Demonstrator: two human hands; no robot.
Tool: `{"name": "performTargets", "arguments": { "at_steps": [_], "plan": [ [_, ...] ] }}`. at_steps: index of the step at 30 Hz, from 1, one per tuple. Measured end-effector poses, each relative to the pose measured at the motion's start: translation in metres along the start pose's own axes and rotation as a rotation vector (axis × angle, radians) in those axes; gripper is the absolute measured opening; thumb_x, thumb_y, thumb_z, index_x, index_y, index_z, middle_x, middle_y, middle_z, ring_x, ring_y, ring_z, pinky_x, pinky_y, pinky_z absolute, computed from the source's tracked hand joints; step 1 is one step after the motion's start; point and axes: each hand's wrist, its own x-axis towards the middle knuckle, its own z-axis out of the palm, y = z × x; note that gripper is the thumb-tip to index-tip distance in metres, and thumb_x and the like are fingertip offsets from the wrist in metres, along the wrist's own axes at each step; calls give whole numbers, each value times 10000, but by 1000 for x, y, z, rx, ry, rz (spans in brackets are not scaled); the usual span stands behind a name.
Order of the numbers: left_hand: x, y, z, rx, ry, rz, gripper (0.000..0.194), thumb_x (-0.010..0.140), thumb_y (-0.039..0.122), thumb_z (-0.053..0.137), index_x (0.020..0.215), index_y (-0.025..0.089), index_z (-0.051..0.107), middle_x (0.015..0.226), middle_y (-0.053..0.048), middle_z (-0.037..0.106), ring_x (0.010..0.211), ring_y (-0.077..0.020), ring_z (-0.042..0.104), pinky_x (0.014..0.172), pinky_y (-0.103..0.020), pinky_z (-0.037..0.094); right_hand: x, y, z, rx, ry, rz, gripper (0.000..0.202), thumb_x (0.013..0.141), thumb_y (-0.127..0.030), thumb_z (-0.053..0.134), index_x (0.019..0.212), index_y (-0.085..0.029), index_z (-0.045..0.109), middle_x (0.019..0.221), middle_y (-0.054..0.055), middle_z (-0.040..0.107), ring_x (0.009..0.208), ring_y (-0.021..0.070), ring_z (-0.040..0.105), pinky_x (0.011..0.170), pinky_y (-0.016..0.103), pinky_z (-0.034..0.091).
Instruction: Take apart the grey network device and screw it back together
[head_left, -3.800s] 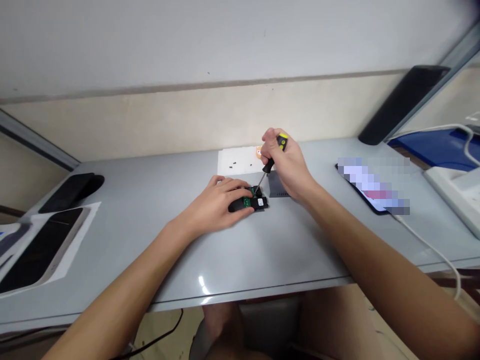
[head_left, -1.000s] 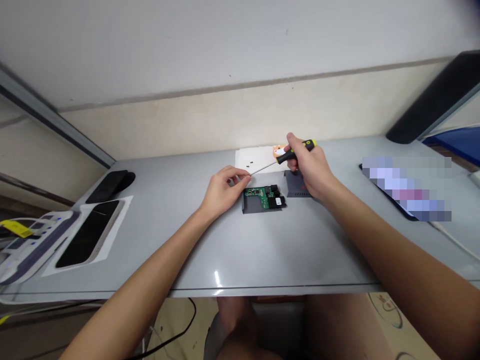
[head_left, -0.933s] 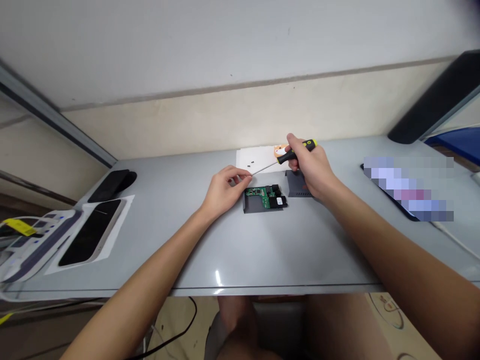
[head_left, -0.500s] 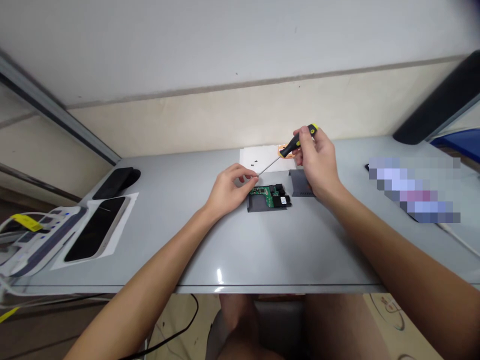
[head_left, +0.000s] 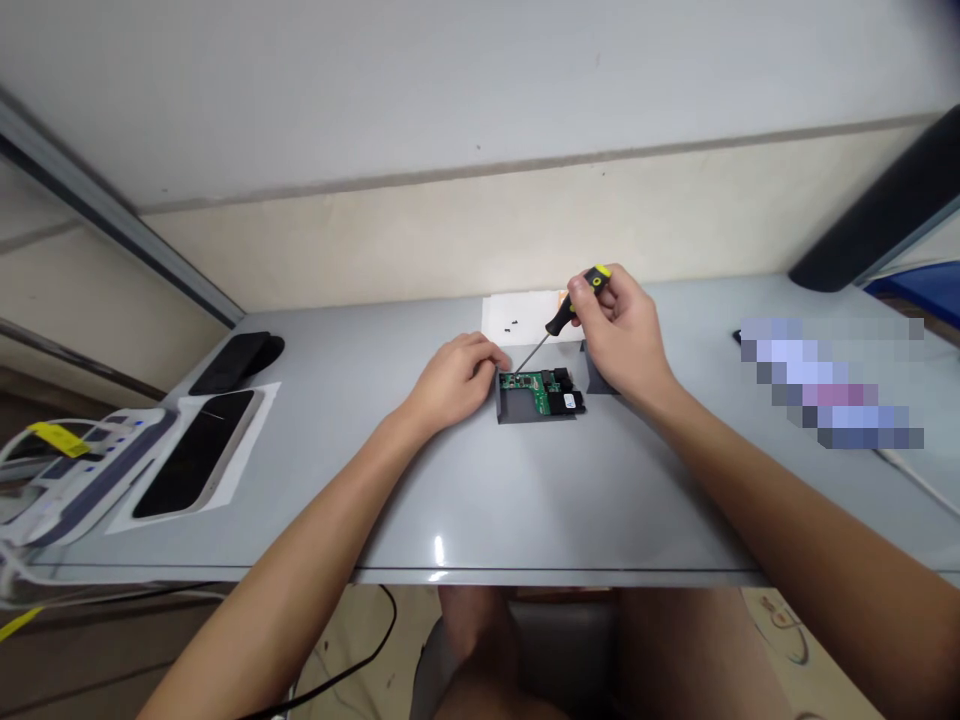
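My right hand [head_left: 626, 335] grips a black and yellow screwdriver [head_left: 574, 305], its shaft slanting down left to the upper left corner of a green circuit board [head_left: 531, 382]. The board lies in a dark grey metal tray [head_left: 517, 408], with black connectors at its right. Against the tray's left edge rests my left hand [head_left: 461, 375], fingers bent together; whether anything small is between them is hidden. Partly behind my right hand is a second dark grey metal piece [head_left: 598, 375]. Two tiny dark screws [head_left: 511, 326] lie on white paper [head_left: 529, 308] behind the tray.
On the left are a phone [head_left: 199, 455] on white paper, a white power strip [head_left: 90, 470] with cables, and a black object [head_left: 232, 362]. A blurred-out device [head_left: 825, 385] with a white cable lies right. A black post [head_left: 874, 205] stands at the back right.
The screwdriver and my right hand have moved down and slightly left, bringing the tip onto the board's corner. My left fingers have drawn back from the tip.
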Motion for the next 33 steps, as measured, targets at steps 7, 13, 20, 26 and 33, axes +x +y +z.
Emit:
{"name": "performTargets", "arguments": {
  "at_steps": [7, 13, 20, 26, 33],
  "plan": [
    [-1, 3, 1, -34, 6, 4, 312, 907, 100, 432, 830, 201, 717, 951, -52, 724, 939, -230, 675, 900, -375, 553, -2, -5, -1, -27, -53, 15, 339, 989, -516, 683, 848, -236, 553, 807, -9, 586, 727, 126, 553, 623, 281, 402],
    [-3, 1, 5, -84, -10, 4, 312, 914, 102, 414, 869, 195, 708, 933, -43, 716, 871, -206, 672, 848, -344, 542, -4, -18, 2, -59, -124, -24, 257, 1020, -430, 643, 870, -245, 546, 781, -15, 558, 717, 135, 516, 628, 290, 386],
    [-4, 2, 4, -56, -13, 29, 314, 921, 119, 407, 873, 202, 706, 917, -37, 708, 828, -205, 658, 818, -344, 531, 3, -36, 10, -172, -337, -145, 189, 1029, -372, 616, 910, -247, 539, 797, -19, 553, 692, 132, 464, 623, 294, 369],
    [-4, 4, 3, -56, -17, 22, 304, 904, 116, 409, 844, 203, 694, 889, -33, 694, 799, -202, 648, 804, -337, 522, 20, -43, 22, -164, -505, -91, 204, 1058, -321, 543, 886, -257, 452, 781, -31, 496, 668, 132, 406, 621, 305, 348],
    [-3, 4, 2, -65, -27, 17, 309, 912, 136, 399, 852, 201, 695, 914, -43, 707, 824, -210, 653, 814, -340, 520, 12, -39, 45, 102, -360, 45, 340, 928, -177, 664, 807, -260, 358, 816, -30, 471, 767, 137, 502, 704, 308, 476]
  ]
}}
